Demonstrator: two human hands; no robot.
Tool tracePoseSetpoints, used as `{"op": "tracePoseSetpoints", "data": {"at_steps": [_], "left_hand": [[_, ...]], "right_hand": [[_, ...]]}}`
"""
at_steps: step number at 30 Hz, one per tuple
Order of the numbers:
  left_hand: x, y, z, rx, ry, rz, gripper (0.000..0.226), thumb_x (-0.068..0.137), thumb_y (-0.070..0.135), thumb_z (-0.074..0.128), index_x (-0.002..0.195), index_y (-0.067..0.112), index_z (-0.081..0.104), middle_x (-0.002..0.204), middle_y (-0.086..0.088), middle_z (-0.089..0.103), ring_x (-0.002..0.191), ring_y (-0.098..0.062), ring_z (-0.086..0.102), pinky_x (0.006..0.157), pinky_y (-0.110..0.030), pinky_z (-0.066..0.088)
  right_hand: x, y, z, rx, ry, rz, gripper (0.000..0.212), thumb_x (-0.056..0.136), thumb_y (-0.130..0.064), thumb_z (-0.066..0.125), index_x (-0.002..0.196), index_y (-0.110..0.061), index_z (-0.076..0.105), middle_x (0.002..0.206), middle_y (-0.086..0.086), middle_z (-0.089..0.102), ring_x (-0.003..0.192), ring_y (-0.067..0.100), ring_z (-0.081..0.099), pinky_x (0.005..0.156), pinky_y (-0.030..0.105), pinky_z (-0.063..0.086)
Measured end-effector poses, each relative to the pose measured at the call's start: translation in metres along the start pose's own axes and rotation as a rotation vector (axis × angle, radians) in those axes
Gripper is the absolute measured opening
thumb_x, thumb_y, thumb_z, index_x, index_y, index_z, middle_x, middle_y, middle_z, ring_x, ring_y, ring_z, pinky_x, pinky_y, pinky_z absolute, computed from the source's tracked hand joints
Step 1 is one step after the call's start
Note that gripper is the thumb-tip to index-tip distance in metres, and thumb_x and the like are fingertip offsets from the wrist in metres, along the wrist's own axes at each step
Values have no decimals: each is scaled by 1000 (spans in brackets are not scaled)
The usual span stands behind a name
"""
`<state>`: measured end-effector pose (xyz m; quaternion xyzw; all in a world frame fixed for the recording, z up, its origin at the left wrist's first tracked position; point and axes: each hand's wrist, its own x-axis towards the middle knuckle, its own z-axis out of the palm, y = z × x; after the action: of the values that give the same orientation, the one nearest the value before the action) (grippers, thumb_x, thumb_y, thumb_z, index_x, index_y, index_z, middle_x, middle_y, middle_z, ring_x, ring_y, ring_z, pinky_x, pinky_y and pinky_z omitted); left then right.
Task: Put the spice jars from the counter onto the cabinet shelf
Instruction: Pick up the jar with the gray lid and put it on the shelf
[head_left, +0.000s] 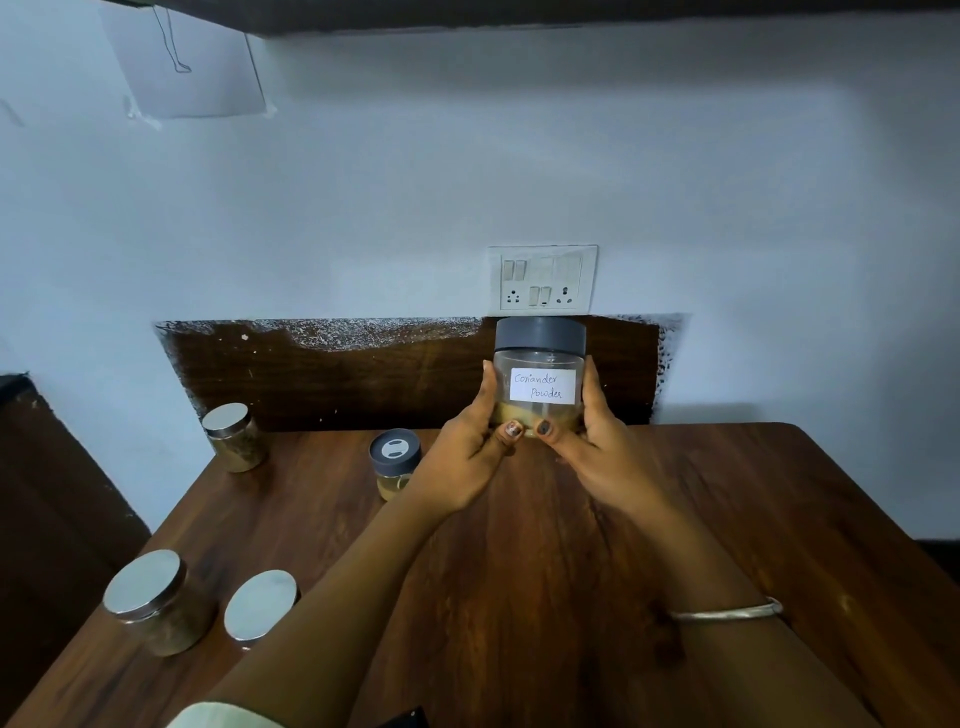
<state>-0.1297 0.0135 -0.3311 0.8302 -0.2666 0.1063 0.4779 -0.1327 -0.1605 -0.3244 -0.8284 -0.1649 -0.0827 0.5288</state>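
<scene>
Nearest the camera, two steel-lidded jars (156, 603) stood at the front left of the wooden counter (545, 571), the second (261, 605) just beside the first. A thin bangle (727, 613) sat on the right forearm.

Further in, a small jar with a grey flip cap (395, 462) stood just left of the left wrist, and a fourth jar with a steel lid (234, 436) stood near the back left edge. All four were not yet moved.

Left hand (467, 447) and right hand (597, 447) were both closed around the coriander jar (540, 379), palms on opposite sides, thumbs pressed on the lower front. The jar was upright, grey lid on top, label facing the camera, held clear of the counter in front of the wall socket (543, 278). Powder filled only the bottom.

Judgement: the step was the lift toward the shelf. The dark edge (519, 13) at the top of the view may be the cabinet; the shelf itself was not visible. To do it well, the jar should stay upright, the grip should stay low on the body and not on the lid, and the base should clear the shelf lip before setting down.
</scene>
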Motion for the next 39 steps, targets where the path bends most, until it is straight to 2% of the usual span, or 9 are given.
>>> {"op": "tracePoseSetpoints", "data": {"at_steps": [6, 9, 13, 17, 20, 24, 28, 32, 39], "left_hand": [[5, 4, 2, 21, 10, 9, 74, 91, 25, 43, 144, 20, -10, 125, 11, 47, 105, -25, 61, 94, -33, 50], [16, 11, -1, 31, 33, 41, 72, 92, 23, 44, 142, 23, -7, 135, 16, 39, 122, -9, 48, 102, -18, 39], [42, 24, -10, 83, 85, 96, 65, 96, 20, 45, 142, 29, 0, 129, -2, 51, 110, -12, 54, 93, -16, 42], [83, 47, -24, 124, 136, 176, 59, 96, 31, 41, 142, 30, 4, 118, 5, 53, 88, 4, 55, 75, 2, 37], [117, 67, -35, 131, 165, 197, 63, 91, 42, 40, 146, 30, 11, 118, 9, 53, 85, -3, 61, 74, -8, 47], [166, 93, -50, 164, 233, 234, 56, 87, 51, 38, 135, 27, 23, 122, 11, 49, 88, -10, 65, 74, -19, 53], [219, 121, -69, 156, 299, 305, 57, 84, 51, 40, 134, 26, 26, 127, 16, 43, 91, 5, 58, 71, -4, 47], [265, 149, -86, 199, 415, 425, 59, 85, 48, 41, 137, 22, 32, 135, 5, 39, 106, -7, 51, 78, 0, 42], [327, 168, -115, 397, 573, 492, 52, 95, 32, 44, 143, 18, 29, 128, -3, 40, 101, -14, 54, 86, -19, 40]], "right_hand": [[2, -3, -9, 5, -5, 2, 103, 73, -50, 57, 149, -27, -9, 126, -25, 39, 105, -10, 49, 82, -2, 37], [7, -6, -19, 34, 24, -9, 101, 73, -45, 62, 150, -28, -2, 129, -18, 44, 100, -5, 58, 89, 12, 44], [25, -13, -34, 37, 145, -6, 68, 81, -25, 68, 138, -15, 32, 130, 3, 56, 94, 16, 67, 87, 43, 54], [55, -35, -57, 29, 201, -55, 48, 82, -25, 66, 122, -16, 42, 125, -4, 58, 95, 3, 64, 88, 35, 54], [81, -56, -79, -50, 271, -126, 38, 85, -26, 65, 113, -28, 40, 115, -19, 51, 86, -5, 59, 74, 10, 47], [119, -90, -112, -110, 365, -222, 38, 86, -27, 64, 113, -30, 39, 121, -15, 49, 81, -3, 53, 63, 2, 38], [160, -121, -141, -107, 447, -334, 45, 85, -27, 64, 125, -22, 44, 136, 0, 48, 90, 5, 56, 67, 2, 40], [199, -150, -167, -90, 512, -478, 45, 86, -25, 62, 127, -19, 44, 132, 1, 47, 94, 8, 56, 65, -2, 43], [265, -178, -195, -111, 561, -625, 42, 88, -20, 62, 126, -14, 46, 121, -1, 46, 92, 10, 57, 68, 2, 41]]}}
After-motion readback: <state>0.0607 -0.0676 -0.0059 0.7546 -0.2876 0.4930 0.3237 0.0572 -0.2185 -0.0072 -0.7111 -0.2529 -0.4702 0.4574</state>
